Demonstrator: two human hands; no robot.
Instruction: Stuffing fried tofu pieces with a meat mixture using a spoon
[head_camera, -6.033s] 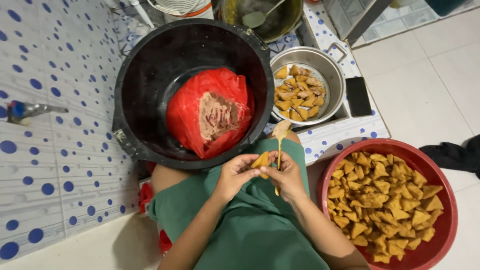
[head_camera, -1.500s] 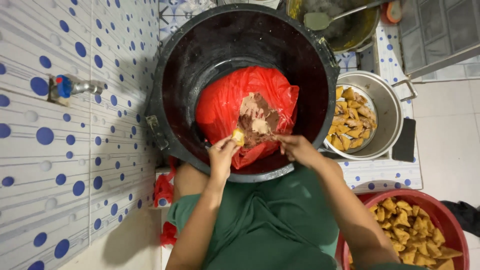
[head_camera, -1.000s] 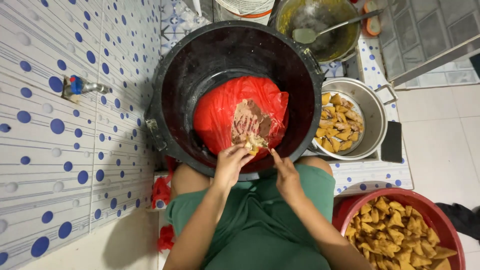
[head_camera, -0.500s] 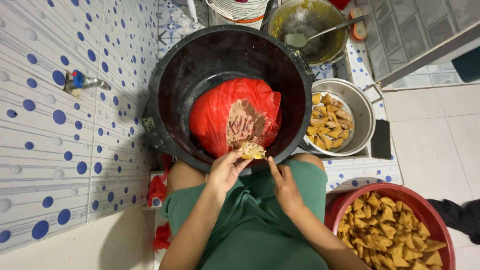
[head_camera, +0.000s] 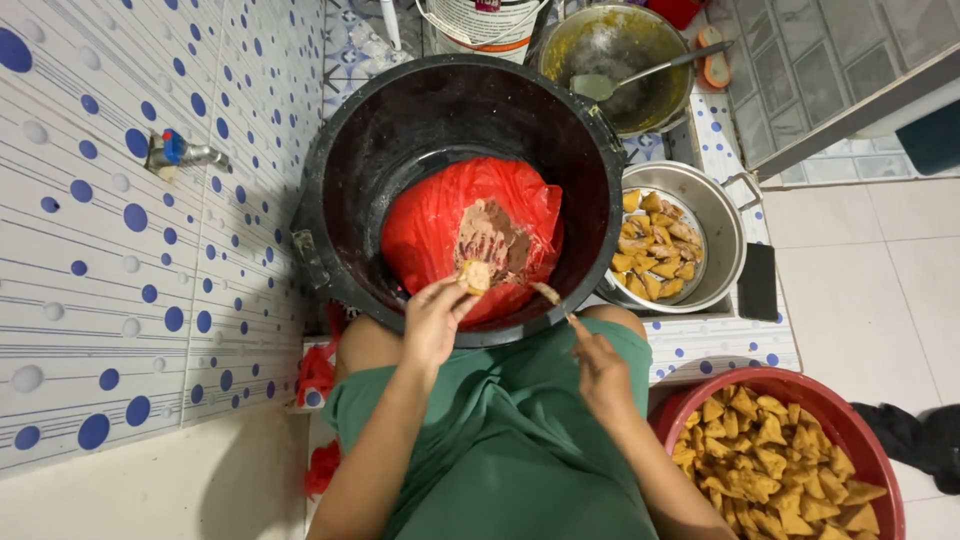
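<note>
A: Head view, hands? 
B: Left hand pinches a tofu puff over the red bag of filling in the black tub; right hand grips a thin stick.

A: Surroundings? 
B: 1 steel pot of puffs, 1 red basin, a greasy wok.

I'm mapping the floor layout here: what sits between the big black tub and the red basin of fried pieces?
In the head view, between the black tub and the red basin stands a metal pot holding more golden pieces, resting on a blue-dotted tiled ledge.
</note>
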